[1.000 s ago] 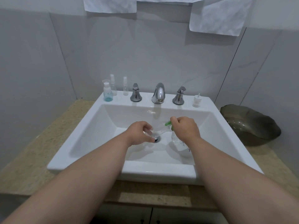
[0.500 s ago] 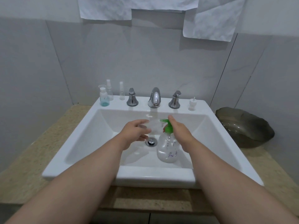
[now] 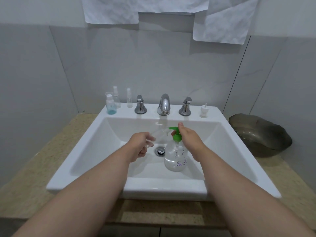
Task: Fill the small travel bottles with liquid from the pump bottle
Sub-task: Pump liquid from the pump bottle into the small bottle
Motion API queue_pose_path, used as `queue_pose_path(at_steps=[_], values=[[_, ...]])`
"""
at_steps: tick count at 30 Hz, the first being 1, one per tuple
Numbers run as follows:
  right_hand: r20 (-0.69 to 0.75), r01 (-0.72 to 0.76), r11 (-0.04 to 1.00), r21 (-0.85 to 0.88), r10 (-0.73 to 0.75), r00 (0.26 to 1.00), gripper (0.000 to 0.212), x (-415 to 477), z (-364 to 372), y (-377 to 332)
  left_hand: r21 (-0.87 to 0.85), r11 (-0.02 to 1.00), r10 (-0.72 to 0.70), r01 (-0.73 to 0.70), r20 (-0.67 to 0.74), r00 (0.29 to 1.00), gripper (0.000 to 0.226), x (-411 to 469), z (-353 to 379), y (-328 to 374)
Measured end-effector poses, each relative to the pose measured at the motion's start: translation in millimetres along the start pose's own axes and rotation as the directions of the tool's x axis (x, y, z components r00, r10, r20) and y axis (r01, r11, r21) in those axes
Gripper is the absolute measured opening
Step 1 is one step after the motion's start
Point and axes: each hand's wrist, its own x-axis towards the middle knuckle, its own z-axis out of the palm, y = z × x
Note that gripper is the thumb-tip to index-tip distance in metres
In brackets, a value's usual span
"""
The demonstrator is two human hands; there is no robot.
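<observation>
Step in hand: a filling stroke is judged to be set up, with the travel bottle (image 3: 158, 134) brought to the spout of the pump bottle (image 3: 176, 156).
Left hand (image 3: 139, 146): the fingers are curled round the travel bottle, which is held tilted over the basin, mouth towards the green pump head (image 3: 176, 134).
Right hand (image 3: 189, 139): thumb and fingers are closed about the green pump head, the forefinger lying above it.
Pump bottle position: it stands upright in the basin of the sink (image 3: 75, 154), just beside the drain (image 3: 160, 151).
Done so far: nothing can be confirmed. Whether liquid has entered the held bottle cannot be told, as it is clear and partly blurred.
Left to do: the held bottle is judged still to need filling and capping. The bottles on the ledge are probably still to be filled.
Small bottles counted: four in all. One is in the left hand and three stand on the back-left ledge: a capped one with blue liquid at its bottom (image 3: 110, 106), a spray bottle (image 3: 116, 100) and a slim bottle (image 3: 129, 100).
Loose caps counted: one white cap (image 3: 204, 112), on the back-right ledge.
Pump bottles counted: one.
Fittings counted: one faucet (image 3: 163, 105) and two handles (image 3: 140, 106) (image 3: 185, 107).
Other things counted: one dark bowl (image 3: 259, 135) on the counter, and two white cloths (image 3: 111, 11) (image 3: 225, 23) hung on the wall.
</observation>
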Motion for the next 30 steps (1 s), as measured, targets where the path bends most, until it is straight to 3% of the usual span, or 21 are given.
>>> queue_pose_path(at_steps=[6,8,10,11,15,17,19,21,23,24,26,30], values=[[0.018,-0.035,0.999,0.038,0.034,0.999,0.055,-4.4,-1.7,-3.7,-0.012,0.998,-0.058,0.059,0.072,0.996,0.029,-10.5,-1.8,3.1],[-0.151,0.066,0.997,0.032,-0.061,0.987,0.041,-4.9,-2.8,-6.9,-0.055,0.996,-0.062,0.069,0.129,0.990,0.029,-14.4,-0.6,4.8],[-0.379,0.260,0.965,-0.021,-0.248,0.892,0.026,-9.2,-11.6,-11.0,-0.143,0.985,-0.060,0.093,0.215,0.975,0.026,-18.8,2.2,7.2],[-0.416,0.348,0.937,-0.017,-0.323,0.850,0.023,-14.4,-16.7,-14.8,-0.200,0.973,-0.061,0.117,0.269,0.961,0.026,-21.9,4.3,8.9],[-0.201,0.520,0.853,0.054,-0.501,0.842,0.042,-38.9,-26.0,-28.5,-0.351,0.912,-0.040,0.212,0.440,0.897,0.029,-38.9,20.0,22.8],[-0.109,0.539,0.842,0.029,-0.533,0.839,0.036,-41.1,-22.1,-30.4,-0.377,0.902,-0.015,0.211,0.462,0.887,0.032,-44.1,28.9,29.6],[-0.140,0.510,0.859,0.039,-0.500,0.854,0.023,-40.4,-18.9,-29.8,-0.364,0.911,0.005,0.195,0.482,0.876,0.039,-49.2,38.6,36.9],[-0.268,0.477,0.874,0.091,-0.440,0.857,0.018,-38.3,-23.2,-27.9,-0.257,0.957,-0.031,0.138,0.381,0.924,0.049,-51.3,48.1,41.7],[-0.439,0.437,0.890,0.127,-0.345,0.830,0.020,-33.9,-32.4,-24.1,0.091,0.996,0.005,-0.012,0.080,0.997,0.056,-47.7,57.2,39.6],[-0.512,0.394,0.911,0.120,-0.283,0.811,0.021,-30.5,-36.7,-22.0,0.327,0.942,0.102,-0.075,-0.067,0.993,0.056,-45.1,60.9,35.3],[-0.593,0.262,0.962,0.084,-0.163,0.788,0.021,-25.5,-41.6,-17.9,0.652,0.746,0.294,-0.135,-0.141,0.945,0.060,-40.5,70.9,25.1],[-0.575,0.027,0.999,0.032,-0.004,0.818,0.022,-14.2,-39.0,-2.5,0.834,0.541,0.401,-0.112,-0.139,0.905,0.052,-42.3,93.6,27.0]])
